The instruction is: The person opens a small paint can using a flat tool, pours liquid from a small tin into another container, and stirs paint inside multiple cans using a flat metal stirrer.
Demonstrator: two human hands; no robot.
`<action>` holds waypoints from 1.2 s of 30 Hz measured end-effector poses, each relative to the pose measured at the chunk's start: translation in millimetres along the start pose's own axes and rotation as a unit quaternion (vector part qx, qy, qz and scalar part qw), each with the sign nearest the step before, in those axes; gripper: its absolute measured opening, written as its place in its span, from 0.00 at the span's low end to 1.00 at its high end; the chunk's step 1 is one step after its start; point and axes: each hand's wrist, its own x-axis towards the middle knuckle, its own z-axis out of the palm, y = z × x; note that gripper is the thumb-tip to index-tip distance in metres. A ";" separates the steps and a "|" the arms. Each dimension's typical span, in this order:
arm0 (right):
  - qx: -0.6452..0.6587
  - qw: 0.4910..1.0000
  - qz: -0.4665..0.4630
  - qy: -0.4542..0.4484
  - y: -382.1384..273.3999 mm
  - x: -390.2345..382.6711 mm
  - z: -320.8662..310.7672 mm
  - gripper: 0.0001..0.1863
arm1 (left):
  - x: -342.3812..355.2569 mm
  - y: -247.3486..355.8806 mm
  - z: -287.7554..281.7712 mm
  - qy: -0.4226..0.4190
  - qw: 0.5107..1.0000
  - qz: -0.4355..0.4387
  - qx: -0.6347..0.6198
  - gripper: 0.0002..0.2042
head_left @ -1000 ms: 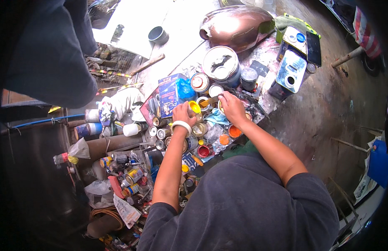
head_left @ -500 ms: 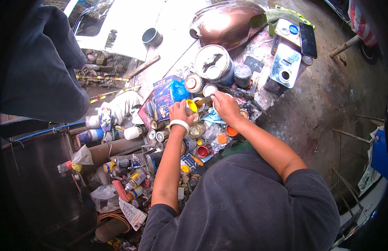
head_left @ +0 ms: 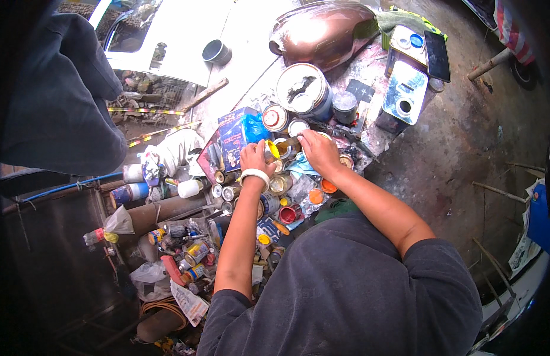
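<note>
My left hand (head_left: 254, 159) is closed on a small container with bright yellow paint (head_left: 271, 150), tilted beside an open tin (head_left: 283, 147) in the middle of the cluttered work surface. My right hand (head_left: 319, 151) grips a flat stirring stick (head_left: 293, 142) whose blade reaches over that tin. A blue box (head_left: 230, 133), a blue plastic bag (head_left: 253, 127) and a red-marked lidded can (head_left: 275, 118) stand just beyond my hands. Nearer my body sit an orange paint tin (head_left: 328, 185), a red paint tin (head_left: 288, 215) and a light blue cloth (head_left: 303, 164).
A bronze curved tank (head_left: 319, 35), a white bucket (head_left: 301, 89), rectangular metal tins (head_left: 399, 95) and a phone (head_left: 437, 56) are at the back. Several cans and bags (head_left: 195, 252) crowd the lower left. Dark fabric (head_left: 61, 101) hangs upper left; a pole (head_left: 488, 65) juts in at right.
The view has shifted a little since a second ago. Both hands keep their holds on the yellow container and the stick, with only slight movement over the tin.
</note>
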 end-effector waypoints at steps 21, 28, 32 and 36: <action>0.036 0.999 0.038 0.002 -3.3 -0.1 -8.6 0.11 | -4.7 -11.8 31.9 0.058 0.997 -0.026 -0.045 0.37; 0.051 0.998 0.045 0.020 4.7 -0.4 -7.0 0.10 | -11.6 -22.3 49.5 0.052 0.987 -0.048 -0.141 0.39; 0.069 0.995 0.077 -0.005 5.2 0.5 -6.6 0.10 | -17.4 -28.4 62.4 0.084 0.971 -0.046 -0.221 0.39; 0.042 0.998 0.045 0.016 4.8 0.1 -6.9 0.10 | -21.9 -30.1 67.3 0.103 0.956 -0.054 -0.269 0.41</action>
